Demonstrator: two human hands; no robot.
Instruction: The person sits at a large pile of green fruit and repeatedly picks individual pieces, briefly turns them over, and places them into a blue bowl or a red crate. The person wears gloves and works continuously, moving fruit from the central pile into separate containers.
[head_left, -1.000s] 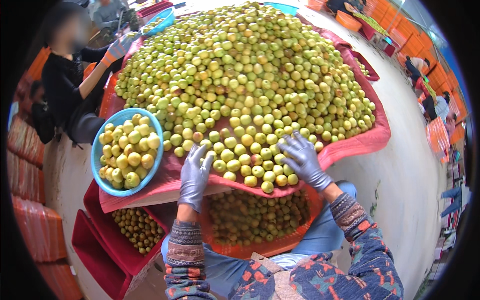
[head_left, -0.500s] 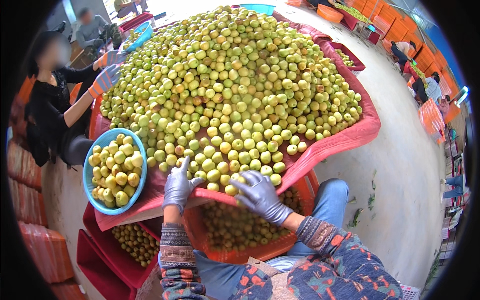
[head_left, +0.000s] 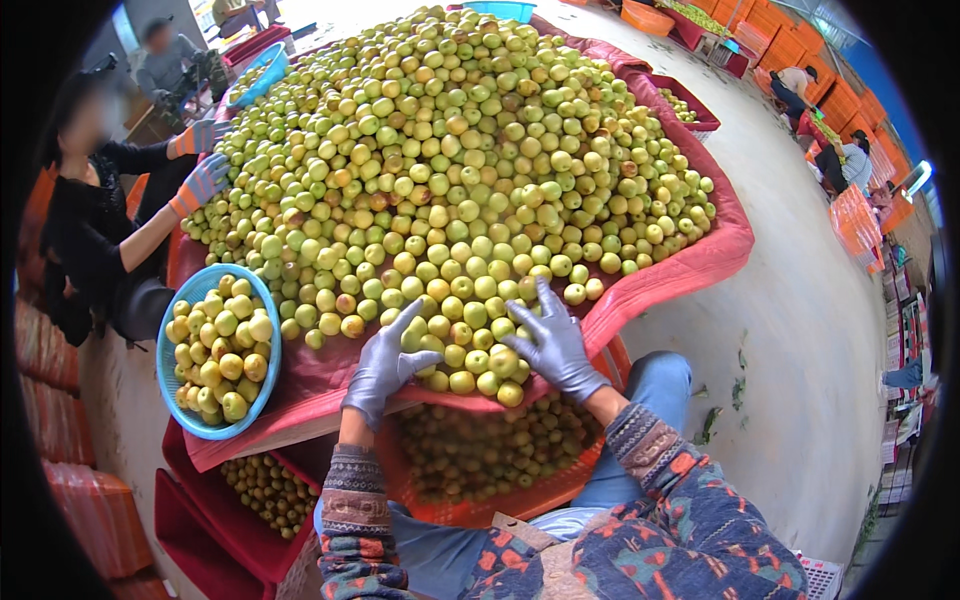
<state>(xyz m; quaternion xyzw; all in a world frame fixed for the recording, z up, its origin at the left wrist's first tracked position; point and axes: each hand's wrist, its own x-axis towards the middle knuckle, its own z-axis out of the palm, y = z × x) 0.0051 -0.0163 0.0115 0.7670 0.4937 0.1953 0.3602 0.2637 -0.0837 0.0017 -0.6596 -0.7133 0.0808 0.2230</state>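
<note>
A large heap of round yellow-green fruit (head_left: 440,150), like jujubes, covers a table draped in red cloth (head_left: 690,265). Both my hands wear grey gloves and rest at the heap's near edge. My left hand (head_left: 385,362) has thumb and fingers spread on the left of a small cluster of fruit (head_left: 470,335). On the cluster's right, my right hand (head_left: 557,345) is open too, its fingers touching the fruit. Neither hand grips a fruit. Below the table edge, an orange crate (head_left: 540,490) between my knees holds more fruit.
At the table's left corner stands a blue basket (head_left: 163,365) of fruit. Dark red bins (head_left: 190,520) sit beneath it, one holding fruit. On the left a co-worker's striped gloved hands (head_left: 200,180) touch the heap. Another red crate (head_left: 700,122) is at the table's right side.
My right hand has moved right and up, its fingers opening out. My left hand has shifted slightly right, fingers spreading. Fruit at the near edge has been gathered between them.
</note>
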